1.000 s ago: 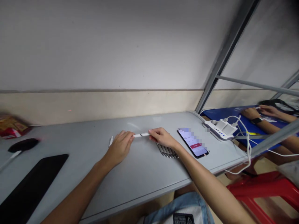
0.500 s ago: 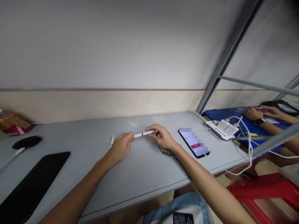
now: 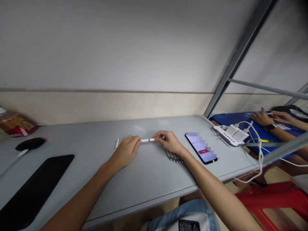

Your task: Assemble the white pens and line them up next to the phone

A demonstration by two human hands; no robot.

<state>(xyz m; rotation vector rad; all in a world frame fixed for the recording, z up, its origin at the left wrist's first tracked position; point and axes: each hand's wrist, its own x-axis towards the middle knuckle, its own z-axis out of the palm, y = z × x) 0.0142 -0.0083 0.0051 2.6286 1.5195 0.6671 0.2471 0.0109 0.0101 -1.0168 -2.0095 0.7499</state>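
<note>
A white pen (image 3: 146,140) with a dark band near its middle spans the gap between my hands, held almost level above the desk. My left hand (image 3: 126,149) pinches its left end. At the other end, the fingertips of my right hand (image 3: 168,141) are closed on it. Both pen ends are hidden by fingers. Several pens with silvery tips (image 3: 173,157) lie side by side under my right wrist, partly covered by it. Just beyond my left hand rests another white pen or pen part (image 3: 116,143).
Right of my arm lies a lit phone (image 3: 201,148), then a white power strip (image 3: 228,136) with plugs and cables. A black mat (image 3: 36,192), a dark round object (image 3: 30,144) and a snack packet (image 3: 15,123) are at left. Another person's hands (image 3: 264,117) work over a blue surface.
My right hand has shifted its grip on the pen, and less of the pen shows between my hands. The pen is now closer to level. The view has shifted slightly.
</note>
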